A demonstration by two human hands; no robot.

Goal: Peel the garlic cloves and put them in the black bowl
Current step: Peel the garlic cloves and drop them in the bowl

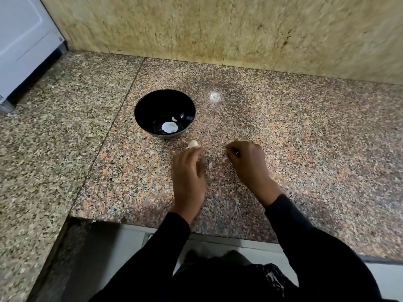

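Black sleeves (305,236) nearest the camera. Left hand (189,177) reaches forward over the granite counter (305,131), fingertips at a garlic clove (193,144); grip blurred, cannot tell if it's pinched. Small peel scrap (210,165) just right of that hand. Right hand (248,162) has its fingers curled, pinching a thin sliver. Black bowl (164,114) just beyond the left hand, one small peeled clove (174,119) inside.

Speckled granite counter (283,131) spreading wide, beige stone wall (218,29) rising at the far side, white appliance (21,40) standing far left
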